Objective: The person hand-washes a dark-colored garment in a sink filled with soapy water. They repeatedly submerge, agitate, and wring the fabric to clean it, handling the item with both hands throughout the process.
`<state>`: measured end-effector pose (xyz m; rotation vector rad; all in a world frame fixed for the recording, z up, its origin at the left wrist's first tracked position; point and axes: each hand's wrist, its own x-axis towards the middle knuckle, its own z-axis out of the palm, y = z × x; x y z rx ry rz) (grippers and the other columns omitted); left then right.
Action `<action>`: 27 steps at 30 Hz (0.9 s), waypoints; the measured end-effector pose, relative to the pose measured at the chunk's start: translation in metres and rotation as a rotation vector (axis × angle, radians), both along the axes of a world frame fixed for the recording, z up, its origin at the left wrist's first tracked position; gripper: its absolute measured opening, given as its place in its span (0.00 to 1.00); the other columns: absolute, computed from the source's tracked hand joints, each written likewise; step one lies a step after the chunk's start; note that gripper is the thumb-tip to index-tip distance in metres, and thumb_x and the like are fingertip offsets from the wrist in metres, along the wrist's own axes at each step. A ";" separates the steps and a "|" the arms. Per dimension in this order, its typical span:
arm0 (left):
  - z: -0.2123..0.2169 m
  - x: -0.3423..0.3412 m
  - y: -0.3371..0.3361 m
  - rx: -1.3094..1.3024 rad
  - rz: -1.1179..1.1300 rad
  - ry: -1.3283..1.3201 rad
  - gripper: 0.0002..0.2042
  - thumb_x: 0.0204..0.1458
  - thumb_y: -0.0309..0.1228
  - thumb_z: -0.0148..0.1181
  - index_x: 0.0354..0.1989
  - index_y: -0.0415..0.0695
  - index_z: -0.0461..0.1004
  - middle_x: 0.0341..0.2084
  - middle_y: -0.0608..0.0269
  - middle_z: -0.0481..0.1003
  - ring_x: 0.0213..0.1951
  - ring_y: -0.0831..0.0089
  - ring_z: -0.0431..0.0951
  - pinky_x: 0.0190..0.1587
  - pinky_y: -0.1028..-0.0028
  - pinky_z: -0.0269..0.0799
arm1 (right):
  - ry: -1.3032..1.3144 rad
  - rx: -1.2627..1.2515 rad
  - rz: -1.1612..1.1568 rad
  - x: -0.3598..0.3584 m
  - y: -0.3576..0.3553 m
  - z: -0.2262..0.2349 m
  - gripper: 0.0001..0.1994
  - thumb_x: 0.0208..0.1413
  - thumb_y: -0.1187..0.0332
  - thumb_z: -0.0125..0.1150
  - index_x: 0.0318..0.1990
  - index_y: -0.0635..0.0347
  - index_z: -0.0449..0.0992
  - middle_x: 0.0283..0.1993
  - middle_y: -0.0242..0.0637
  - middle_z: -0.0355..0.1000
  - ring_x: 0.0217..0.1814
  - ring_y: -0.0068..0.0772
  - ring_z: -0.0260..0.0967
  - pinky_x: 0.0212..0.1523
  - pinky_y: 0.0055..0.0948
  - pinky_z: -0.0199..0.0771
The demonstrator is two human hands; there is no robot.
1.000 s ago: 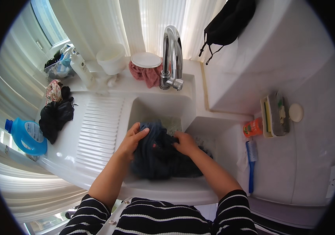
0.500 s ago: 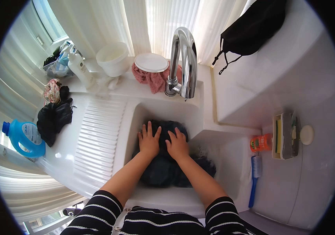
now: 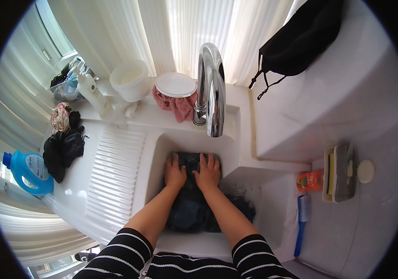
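Dark, wet cloth (image 3: 187,213) lies bunched in water in the white sink (image 3: 155,160). My left hand (image 3: 175,176) presses down on its far left part, fingers apart and pointing away from me. Beside it, my right hand (image 3: 208,176) rests on the far right part, fingers also spread. Both thumbs point inward, with a strip of the cloth between them. The fingertips sit at the waterline, and neither hand visibly grips a fold. Some foam shows on the water to the right of the cloth.
A chrome faucet (image 3: 214,93) arches over the sink's far edge. Left is a ribbed washboard (image 3: 115,172), with black cloth (image 3: 64,151) and a blue detergent bottle (image 3: 31,172) beyond. On the right lie a blue brush (image 3: 301,228), an orange bottle (image 3: 309,180) and a sponge holder (image 3: 341,174).
Both hands still press the cloth, their fingers now lower in the water and angled more straight ahead. The view has shifted slightly, so the faucet appears lower.
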<state>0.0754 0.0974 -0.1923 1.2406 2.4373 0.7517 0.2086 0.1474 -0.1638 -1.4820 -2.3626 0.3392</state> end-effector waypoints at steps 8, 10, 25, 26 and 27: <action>-0.024 -0.010 -0.018 0.126 0.497 -1.028 0.33 0.56 0.52 0.52 0.64 0.42 0.56 0.54 0.50 0.67 0.56 0.58 0.67 0.59 0.58 0.61 | 0.419 -0.590 -0.081 -0.003 -0.032 -0.009 0.24 0.39 0.70 0.62 0.50 0.59 0.75 0.42 0.44 0.73 0.42 0.42 0.71 0.45 0.33 0.71; 0.006 -0.010 -0.022 0.105 0.413 -1.365 0.32 0.56 0.52 0.52 0.61 0.41 0.59 0.51 0.53 0.69 0.53 0.61 0.70 0.56 0.61 0.65 | 0.566 -0.534 0.006 0.007 -0.041 0.003 0.22 0.38 0.72 0.59 0.48 0.61 0.76 0.41 0.44 0.74 0.40 0.39 0.71 0.43 0.30 0.70; 0.143 0.036 -0.062 0.381 0.350 -1.315 0.20 0.56 0.49 0.56 0.29 0.41 0.71 0.24 0.65 0.71 0.26 0.74 0.72 0.29 0.73 0.70 | 0.857 -0.260 -0.087 0.016 -0.102 0.121 0.19 0.54 0.55 0.62 0.42 0.63 0.73 0.34 0.40 0.74 0.36 0.36 0.71 0.40 0.28 0.69; 0.137 0.032 -0.063 0.398 0.392 -1.275 0.19 0.57 0.48 0.55 0.28 0.42 0.70 0.23 0.66 0.70 0.25 0.75 0.71 0.28 0.73 0.69 | 0.827 -0.093 -0.005 0.011 -0.115 0.135 0.19 0.55 0.55 0.61 0.44 0.63 0.71 0.33 0.41 0.74 0.35 0.40 0.71 0.39 0.31 0.69; 0.110 0.021 -0.065 0.389 0.269 -1.315 0.19 0.57 0.49 0.55 0.28 0.43 0.70 0.22 0.66 0.70 0.25 0.74 0.72 0.28 0.74 0.70 | 0.793 0.077 0.076 0.007 -0.124 0.143 0.20 0.55 0.55 0.60 0.46 0.63 0.70 0.31 0.42 0.73 0.33 0.43 0.71 0.37 0.34 0.70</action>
